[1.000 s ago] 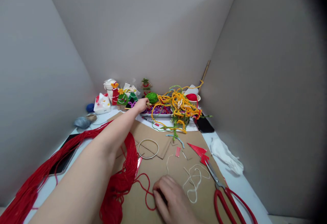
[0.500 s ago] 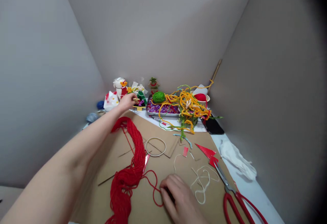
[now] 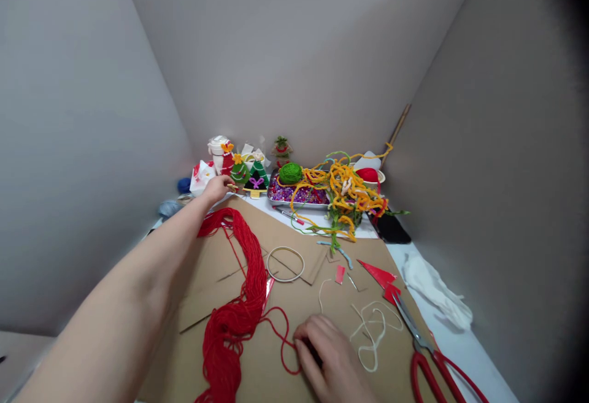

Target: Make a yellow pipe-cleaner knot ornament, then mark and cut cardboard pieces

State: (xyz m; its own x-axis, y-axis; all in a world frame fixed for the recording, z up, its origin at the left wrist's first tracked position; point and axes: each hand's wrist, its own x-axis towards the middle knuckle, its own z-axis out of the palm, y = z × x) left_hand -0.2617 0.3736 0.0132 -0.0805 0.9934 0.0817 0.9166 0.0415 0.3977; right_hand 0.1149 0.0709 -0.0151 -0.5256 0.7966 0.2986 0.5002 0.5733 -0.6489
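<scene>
Landmark: flat brown cardboard sheet (image 3: 271, 231) covering the white table.

1. My left hand (image 3: 218, 188): stretched to the sheet's far left corner, fingertips pinched together on a small tan piece (image 3: 232, 186), too small to identify.
2. My right hand (image 3: 335, 360): palm down on the sheet's near edge, fingers bent over a loose red yarn strand (image 3: 280, 335). I cannot tell whether it grips anything. Something dark shows under the fingertips.
3. Thick skein of red yarn (image 3: 237, 305): lying along the sheet's left half.
4. Pale thin ring (image 3: 285, 264): at the sheet's centre.
5. Loose white cord (image 3: 370, 335): on the sheet, just right of my right hand.
6. Red-handled metal scissors (image 3: 430, 357): on the sheet's right edge, blades closed.
7. Red paper triangle (image 3: 376, 273): on the sheet, beyond the scissor tips.
8. Green felt tree ornament (image 3: 240, 172): just past the far left corner, beside my left fingertips.
9. Metal tray of purple beads (image 3: 294, 195): beyond the far edge.
10. Tangle of orange and green yarn (image 3: 345, 191): spilling over the tray's right end.
11. White bag with red print (image 3: 201, 176): off the far left corner; lettering too small to read.
12. Crumpled white cloth (image 3: 437, 289): off the right edge.
</scene>
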